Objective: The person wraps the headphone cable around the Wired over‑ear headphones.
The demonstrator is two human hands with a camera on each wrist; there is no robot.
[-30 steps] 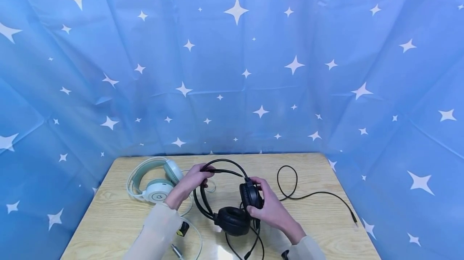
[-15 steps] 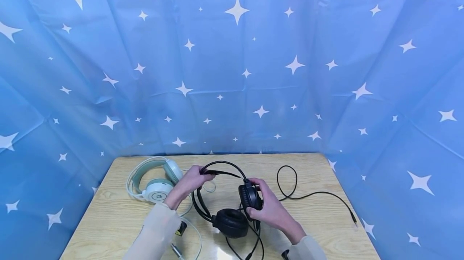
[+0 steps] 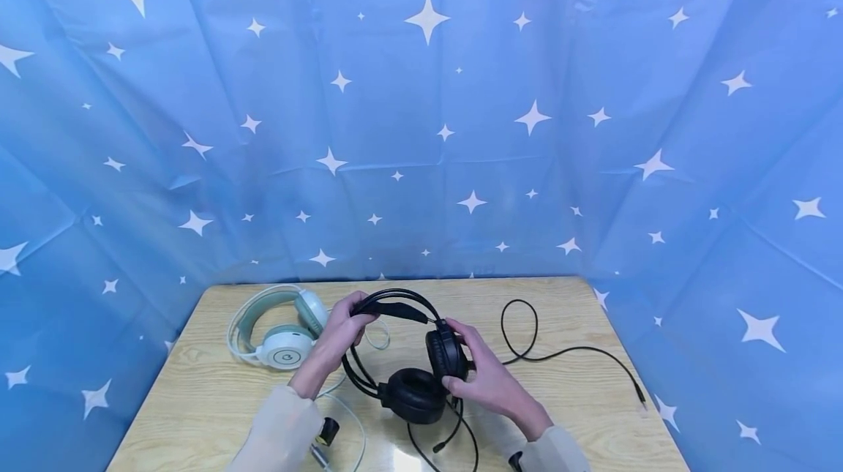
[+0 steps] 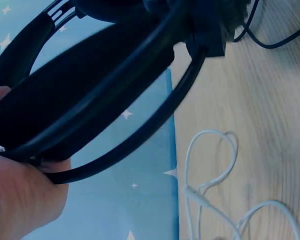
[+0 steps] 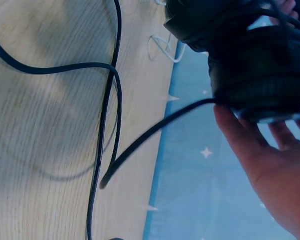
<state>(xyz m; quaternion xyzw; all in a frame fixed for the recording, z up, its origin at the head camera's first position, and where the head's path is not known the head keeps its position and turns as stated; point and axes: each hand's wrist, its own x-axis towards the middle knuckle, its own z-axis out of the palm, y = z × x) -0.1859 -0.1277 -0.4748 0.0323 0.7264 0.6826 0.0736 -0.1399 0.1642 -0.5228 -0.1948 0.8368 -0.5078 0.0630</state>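
Note:
A black pair of headphones (image 3: 415, 395) is held above the table between both hands, its two ear cups close together toward the person. My left hand (image 3: 339, 329) grips the headband (image 4: 104, 85) at its left side. Around the right ear cup (image 3: 446, 353), my right hand (image 3: 487, 377) curls its fingers from the outside, with the thumb on the near edge. In the right wrist view the black cable (image 5: 160, 125) leaves the cup beside that hand (image 5: 265, 170). Left of the left hand lies a white and mint-green pair of headphones (image 3: 286, 347) on the wood.
The black cable (image 3: 573, 350) loops across the wooden table (image 3: 560, 413) to a plug at the right. A white cable (image 3: 356, 421) with a metal plug and a small black and yellow item (image 3: 327, 432) lie near the left sleeve. A blue star-patterned curtain (image 3: 421, 223) surrounds the table.
The black headphones and both hands have shifted slightly left and up in the head view. The headband has turned, so its inner pad shows more. Both hands keep their hold.

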